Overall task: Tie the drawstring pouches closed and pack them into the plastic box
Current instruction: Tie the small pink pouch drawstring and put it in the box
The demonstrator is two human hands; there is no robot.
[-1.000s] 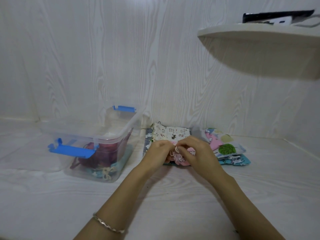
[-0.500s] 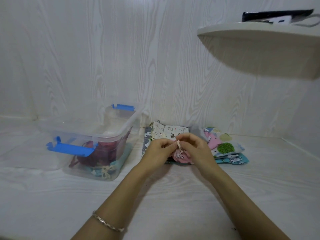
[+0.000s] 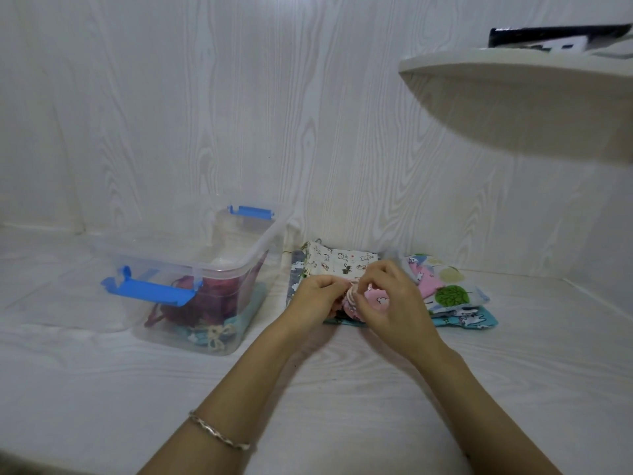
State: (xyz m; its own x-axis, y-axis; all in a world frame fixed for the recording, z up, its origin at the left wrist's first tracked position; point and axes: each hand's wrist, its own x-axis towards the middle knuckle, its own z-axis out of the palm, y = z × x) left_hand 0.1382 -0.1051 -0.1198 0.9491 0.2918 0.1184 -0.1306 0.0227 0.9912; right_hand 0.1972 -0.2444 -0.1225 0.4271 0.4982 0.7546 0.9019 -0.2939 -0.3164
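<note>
Both hands barely shifted since a second ago: my left hand (image 3: 318,296) and right hand (image 3: 390,303) stay together at the small pink cloud-print fabric pouch (image 3: 375,299), fingers curled, each pinching its cream drawstring cord (image 3: 352,296) at the bunched neck. Pouch sits on the stack of printed fabric pouches (image 3: 448,296) near the white wood-grain table's (image 3: 359,389) back edge. Clear plastic box with blue latches (image 3: 236,269) stands left of it, dark red pouch (image 3: 212,296) inside.
</note>
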